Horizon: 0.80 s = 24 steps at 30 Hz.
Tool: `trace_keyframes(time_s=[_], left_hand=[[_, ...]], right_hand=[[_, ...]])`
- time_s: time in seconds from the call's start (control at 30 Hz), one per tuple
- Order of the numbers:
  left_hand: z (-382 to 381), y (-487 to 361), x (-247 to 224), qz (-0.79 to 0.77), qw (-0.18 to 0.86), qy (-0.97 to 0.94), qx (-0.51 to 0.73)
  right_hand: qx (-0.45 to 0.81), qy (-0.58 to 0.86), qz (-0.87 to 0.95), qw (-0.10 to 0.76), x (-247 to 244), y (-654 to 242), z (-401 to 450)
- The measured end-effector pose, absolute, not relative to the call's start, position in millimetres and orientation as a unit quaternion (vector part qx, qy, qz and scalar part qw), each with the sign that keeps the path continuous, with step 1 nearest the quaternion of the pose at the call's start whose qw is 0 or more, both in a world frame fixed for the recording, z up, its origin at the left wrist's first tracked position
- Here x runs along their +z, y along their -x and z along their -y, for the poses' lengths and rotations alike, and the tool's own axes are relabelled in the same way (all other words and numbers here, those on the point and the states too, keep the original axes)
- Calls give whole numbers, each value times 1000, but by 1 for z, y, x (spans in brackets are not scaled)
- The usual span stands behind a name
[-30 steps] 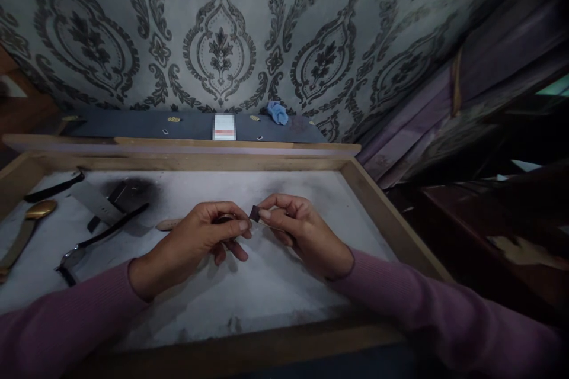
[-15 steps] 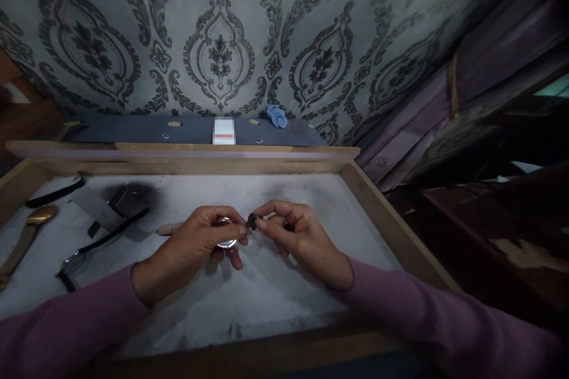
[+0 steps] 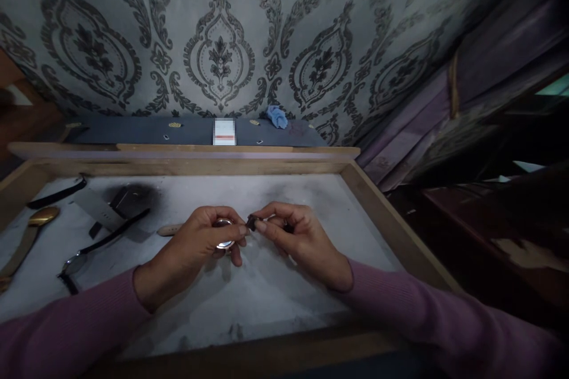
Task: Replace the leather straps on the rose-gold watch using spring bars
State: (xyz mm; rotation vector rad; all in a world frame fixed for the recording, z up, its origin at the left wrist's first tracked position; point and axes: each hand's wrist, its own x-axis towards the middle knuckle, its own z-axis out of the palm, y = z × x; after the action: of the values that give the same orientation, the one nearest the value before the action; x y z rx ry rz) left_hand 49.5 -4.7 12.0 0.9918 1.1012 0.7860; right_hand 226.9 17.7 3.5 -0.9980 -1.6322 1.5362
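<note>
1. Turned more into view since one second ago: round watch case [image 3: 224, 234]. Also tipped and slightly lowered: small dark piece [image 3: 252, 222].
2. With left hand [image 3: 195, 243]: closed around round watch case, thumb across it, lower fingers half curled, thumb tip near small dark piece.
3. With right hand [image 3: 306, 237]: thumb and forefinger pinched on small dark piece, other fingers bent; behind them something dark, too hidden to tell.
4. Both held above white surface [image 3: 267, 296] inside wooden frame [image 3: 377, 207], fingertips of both hands very near each other.
5. Beside left hand, partly hidden: beige strap [image 3: 168, 230].
6. Farther left: gold watch [image 3: 43, 216], black-strapped watch [image 3: 75, 262], grey strap [image 3: 100, 213], black strap [image 3: 57, 194].
7. Beyond the frame: blue cloth [image 3: 277, 116].
</note>
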Motion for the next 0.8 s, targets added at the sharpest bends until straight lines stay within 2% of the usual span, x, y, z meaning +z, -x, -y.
trace_keyframes(time_s=[0.4, 0.8], left_hand=[[5, -52, 16, -497, 681, -414, 343], [4, -50, 14, -491, 681, -421, 343]], right_hand=[[636, 393, 554, 367, 1, -225, -21], [650, 393, 549, 350, 1, -226, -21]])
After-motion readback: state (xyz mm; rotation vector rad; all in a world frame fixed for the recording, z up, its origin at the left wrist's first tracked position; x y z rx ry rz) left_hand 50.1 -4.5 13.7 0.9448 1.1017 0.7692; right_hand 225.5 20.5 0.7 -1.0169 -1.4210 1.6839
